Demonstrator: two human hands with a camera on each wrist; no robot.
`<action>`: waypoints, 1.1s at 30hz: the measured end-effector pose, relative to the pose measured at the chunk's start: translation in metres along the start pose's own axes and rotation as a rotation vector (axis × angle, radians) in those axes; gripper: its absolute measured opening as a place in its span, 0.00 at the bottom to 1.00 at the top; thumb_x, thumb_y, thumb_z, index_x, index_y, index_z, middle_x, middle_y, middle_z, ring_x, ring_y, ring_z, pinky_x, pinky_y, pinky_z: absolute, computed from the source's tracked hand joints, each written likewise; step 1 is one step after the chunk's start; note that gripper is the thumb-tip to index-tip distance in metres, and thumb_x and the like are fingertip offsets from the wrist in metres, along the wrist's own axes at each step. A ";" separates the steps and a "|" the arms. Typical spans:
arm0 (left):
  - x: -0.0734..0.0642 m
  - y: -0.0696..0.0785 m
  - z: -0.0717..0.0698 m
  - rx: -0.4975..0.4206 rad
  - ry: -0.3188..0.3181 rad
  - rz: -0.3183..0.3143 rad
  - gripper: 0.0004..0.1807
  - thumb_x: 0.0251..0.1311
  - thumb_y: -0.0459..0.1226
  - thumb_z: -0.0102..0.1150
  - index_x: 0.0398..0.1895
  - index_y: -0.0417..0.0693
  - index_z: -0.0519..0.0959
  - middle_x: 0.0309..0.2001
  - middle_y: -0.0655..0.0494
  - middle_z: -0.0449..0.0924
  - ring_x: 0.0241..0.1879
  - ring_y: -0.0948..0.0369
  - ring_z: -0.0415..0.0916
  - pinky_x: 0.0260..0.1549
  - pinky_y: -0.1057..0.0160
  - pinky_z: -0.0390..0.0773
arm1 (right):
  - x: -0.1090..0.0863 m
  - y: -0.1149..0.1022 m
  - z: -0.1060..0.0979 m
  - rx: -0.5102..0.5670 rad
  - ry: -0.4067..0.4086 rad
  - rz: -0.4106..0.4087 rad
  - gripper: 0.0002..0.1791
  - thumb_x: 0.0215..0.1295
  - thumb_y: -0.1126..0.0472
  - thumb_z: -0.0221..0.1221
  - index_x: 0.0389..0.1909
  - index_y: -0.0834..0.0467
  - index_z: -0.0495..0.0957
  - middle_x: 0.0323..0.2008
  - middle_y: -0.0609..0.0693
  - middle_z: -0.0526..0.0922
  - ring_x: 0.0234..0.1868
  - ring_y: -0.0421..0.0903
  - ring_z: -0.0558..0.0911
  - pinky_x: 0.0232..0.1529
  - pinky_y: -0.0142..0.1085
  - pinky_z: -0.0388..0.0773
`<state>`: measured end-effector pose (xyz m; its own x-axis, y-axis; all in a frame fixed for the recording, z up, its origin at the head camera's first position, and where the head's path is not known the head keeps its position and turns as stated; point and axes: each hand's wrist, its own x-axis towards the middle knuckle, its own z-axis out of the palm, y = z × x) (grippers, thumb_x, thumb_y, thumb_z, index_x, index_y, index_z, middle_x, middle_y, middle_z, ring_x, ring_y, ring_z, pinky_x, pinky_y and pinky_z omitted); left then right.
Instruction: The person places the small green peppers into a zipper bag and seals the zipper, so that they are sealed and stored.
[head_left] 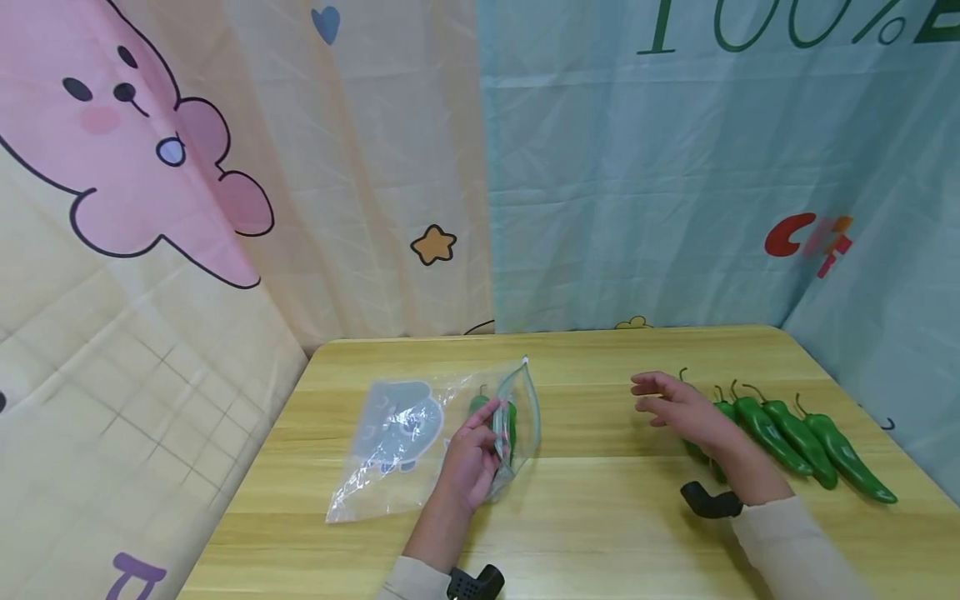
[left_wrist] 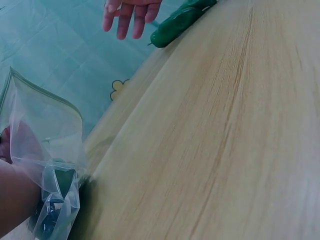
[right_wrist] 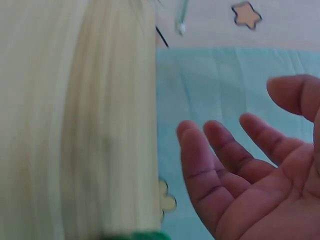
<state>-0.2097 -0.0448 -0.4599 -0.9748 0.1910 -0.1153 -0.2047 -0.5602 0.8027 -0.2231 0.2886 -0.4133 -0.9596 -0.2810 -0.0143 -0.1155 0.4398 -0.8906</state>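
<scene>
A clear zip bag (head_left: 442, 442) with a blue printed figure lies on the table, its mouth standing up and gaping to the right. Green pepper (head_left: 512, 432) shows through the film near the mouth. My left hand (head_left: 468, 467) grips the bag beside its mouth; in the left wrist view the film partly covers the fingers. My right hand (head_left: 686, 412), fingers spread and loosely bent, hovers at the left side of a row of green peppers (head_left: 787, 433). Nothing is in its grasp, as the right wrist view shows the bare palm and fingers (right_wrist: 200, 170).
The wooden table (head_left: 600, 517) ends at a printed curtain (head_left: 637, 183) behind and at both sides. The peppers lie side by side near the table's right edge. Bare wood lies between the bag and the right hand.
</scene>
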 end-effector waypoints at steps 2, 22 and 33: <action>0.000 0.000 0.000 -0.001 0.001 0.001 0.33 0.56 0.22 0.39 0.69 0.39 0.67 0.73 0.44 0.61 0.40 0.63 0.68 0.31 0.73 0.72 | -0.006 0.003 -0.012 -0.030 -0.001 0.010 0.32 0.77 0.54 0.50 0.71 0.68 0.56 0.67 0.72 0.62 0.62 0.65 0.71 0.51 0.51 0.78; 0.001 0.000 0.000 -0.013 -0.001 -0.003 0.33 0.56 0.22 0.40 0.68 0.38 0.68 0.71 0.45 0.63 0.37 0.64 0.69 0.30 0.73 0.72 | -0.029 0.028 -0.060 -0.131 0.088 0.125 0.34 0.79 0.52 0.44 0.71 0.74 0.51 0.64 0.74 0.63 0.60 0.67 0.70 0.48 0.47 0.78; 0.002 -0.001 -0.001 -0.011 -0.001 -0.006 0.33 0.57 0.23 0.39 0.70 0.38 0.66 0.72 0.44 0.61 0.39 0.64 0.70 0.31 0.73 0.71 | -0.026 0.029 -0.057 -0.222 0.061 0.134 0.35 0.75 0.58 0.53 0.71 0.74 0.52 0.66 0.80 0.57 0.61 0.74 0.67 0.50 0.53 0.79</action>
<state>-0.2112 -0.0447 -0.4611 -0.9736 0.1947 -0.1193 -0.2111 -0.5683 0.7953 -0.2158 0.3573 -0.4129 -0.9831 -0.1583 -0.0915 -0.0335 0.6480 -0.7609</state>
